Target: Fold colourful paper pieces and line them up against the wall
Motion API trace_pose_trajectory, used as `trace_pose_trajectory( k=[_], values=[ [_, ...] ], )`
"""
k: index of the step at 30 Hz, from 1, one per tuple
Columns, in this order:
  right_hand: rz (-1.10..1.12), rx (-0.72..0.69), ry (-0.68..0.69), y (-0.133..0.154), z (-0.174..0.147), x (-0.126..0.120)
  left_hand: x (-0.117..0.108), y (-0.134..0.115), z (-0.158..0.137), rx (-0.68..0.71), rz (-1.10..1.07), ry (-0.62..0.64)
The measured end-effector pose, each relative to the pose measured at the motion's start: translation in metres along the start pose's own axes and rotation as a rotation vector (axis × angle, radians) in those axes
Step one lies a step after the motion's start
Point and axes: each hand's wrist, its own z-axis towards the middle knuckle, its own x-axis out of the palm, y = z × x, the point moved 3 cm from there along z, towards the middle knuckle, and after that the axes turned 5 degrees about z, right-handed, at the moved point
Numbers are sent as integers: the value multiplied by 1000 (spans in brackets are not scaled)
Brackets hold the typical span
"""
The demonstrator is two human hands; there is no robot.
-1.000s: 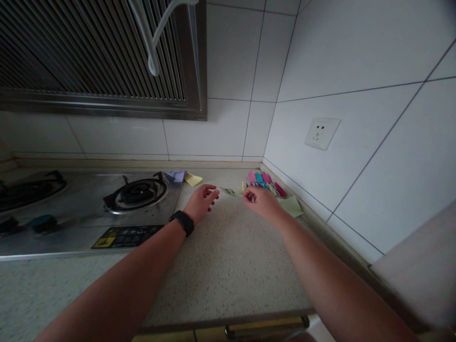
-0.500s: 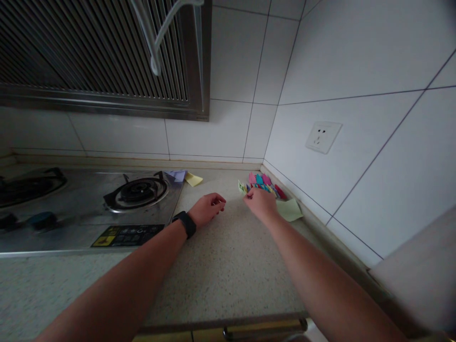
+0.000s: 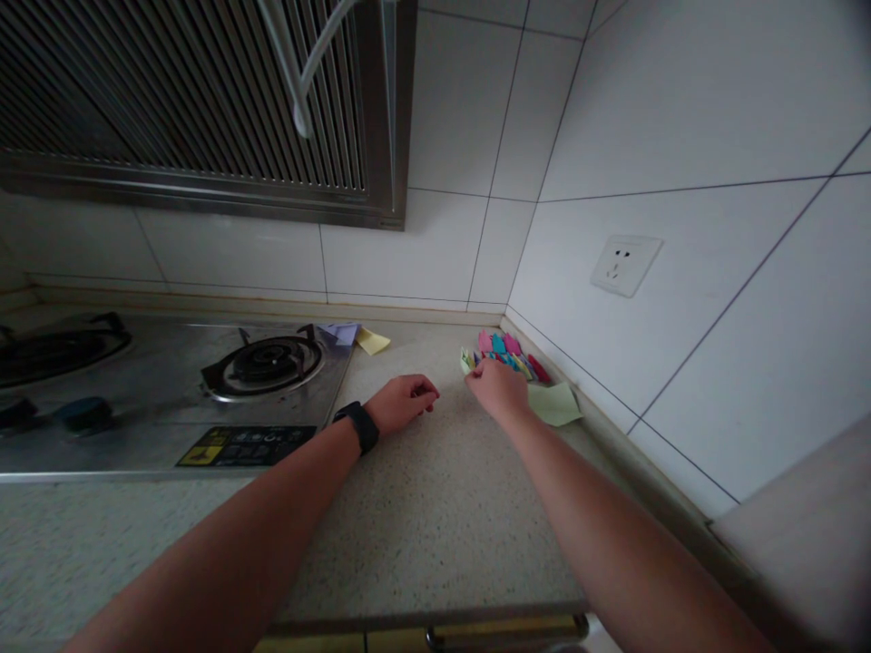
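Loosely curled, my left hand [image 3: 403, 404] rests over the counter, a black watch [image 3: 358, 426] on its wrist. I see nothing between its fingers. In the back right corner my right hand [image 3: 498, 385] pinches a small pale green folded paper [image 3: 466, 361]. Right behind those fingers are several small folded papers [image 3: 504, 345] in pink, blue, yellow and red, partly hidden by the hand. A flat light green sheet of paper [image 3: 556, 404] lies just right of my right wrist.
On the left is a gas stove [image 3: 156, 408] with black burners. A purple paper [image 3: 342, 333] and a yellow paper [image 3: 373, 341] lie by its back right corner. A range hood [image 3: 204, 195] hangs above. The right wall carries a socket [image 3: 624, 265].
The view has shifted slightly. The fingers of my left hand have curled a little more. My right hand stays in nearly the same spot, and the pale green paper in it has turned more upright.
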Motion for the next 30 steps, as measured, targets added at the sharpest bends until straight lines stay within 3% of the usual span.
trace_pose_trajectory(
  k=[30],
  values=[
    [-13, 10, 42, -2, 3, 8, 2, -1, -1, 25, 42, 61]
  ],
)
